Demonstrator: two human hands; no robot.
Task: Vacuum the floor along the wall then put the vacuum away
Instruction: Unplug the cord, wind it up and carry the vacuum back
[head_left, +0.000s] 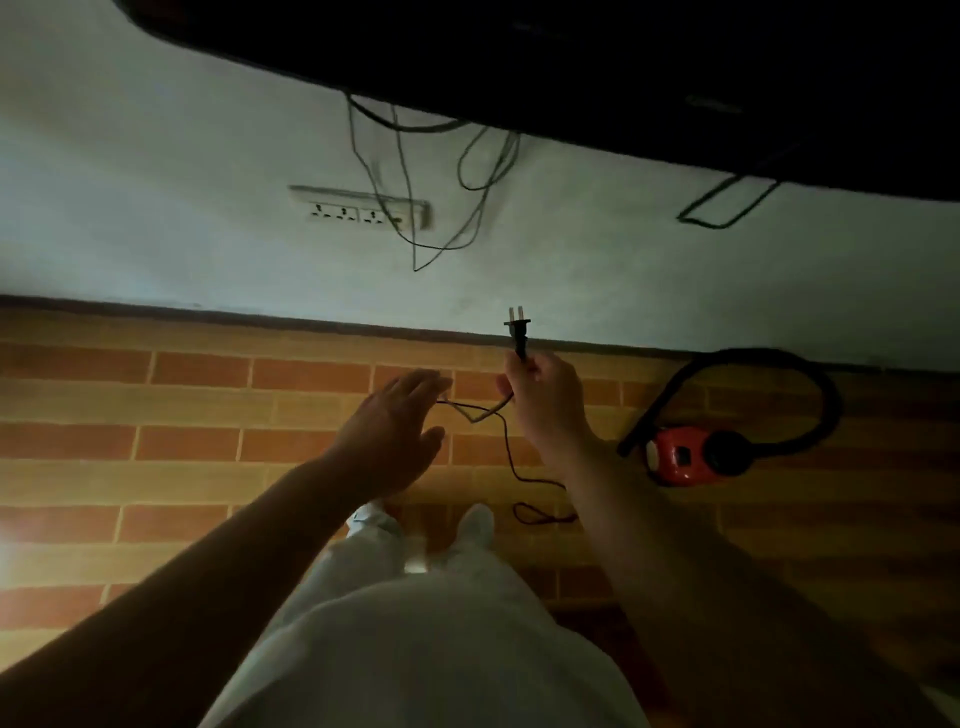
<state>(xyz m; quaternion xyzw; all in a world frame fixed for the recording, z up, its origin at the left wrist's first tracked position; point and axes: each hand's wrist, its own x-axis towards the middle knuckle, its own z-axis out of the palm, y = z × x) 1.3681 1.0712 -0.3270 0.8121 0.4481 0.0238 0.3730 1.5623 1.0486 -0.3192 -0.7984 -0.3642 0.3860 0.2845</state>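
Note:
A small red vacuum cleaner (688, 457) sits on the brick-patterned floor at the right, close to the wall, with its black hose (810, 382) arching over it. My right hand (543, 395) holds the black two-pin plug (518, 332) of the vacuum's cord upright, pins pointing up. The thin black cord (511, 457) trails down from the hand to the floor and loops near my right foot. My left hand (392, 431) hovers beside it with fingers spread, touching or nearly touching the cord's slack.
A white power strip (358, 210) with three sockets is fixed on the pale wall above left of the plug. Several dark cables (467, 208) hang from a dark desk or shelf (571, 67) overhead. My feet (475, 525) stand just below the hands.

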